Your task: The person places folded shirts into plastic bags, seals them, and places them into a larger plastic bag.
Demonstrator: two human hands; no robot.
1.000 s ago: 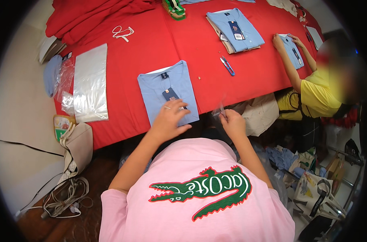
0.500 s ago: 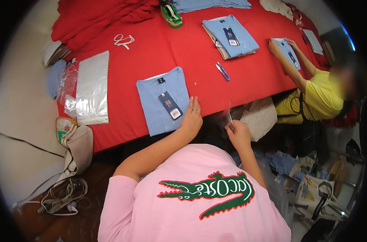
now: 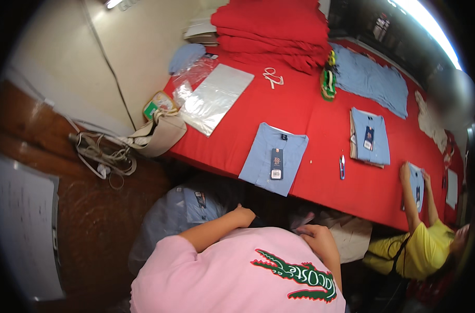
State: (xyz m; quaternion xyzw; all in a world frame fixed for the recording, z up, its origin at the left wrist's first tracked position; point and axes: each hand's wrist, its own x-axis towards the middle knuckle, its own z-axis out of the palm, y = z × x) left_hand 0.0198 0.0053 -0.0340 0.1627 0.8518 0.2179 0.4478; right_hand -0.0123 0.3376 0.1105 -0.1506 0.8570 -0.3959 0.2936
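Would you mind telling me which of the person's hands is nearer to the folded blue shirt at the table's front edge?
Left. The left hand sits just below the folded blue shirt; the right hand is lower, off to its right.

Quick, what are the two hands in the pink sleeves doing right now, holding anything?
Left hand: curled below the red table's edge, near a bagged blue shirt; any hold cannot be told.
Right hand: loosely curled, nothing visible in it.
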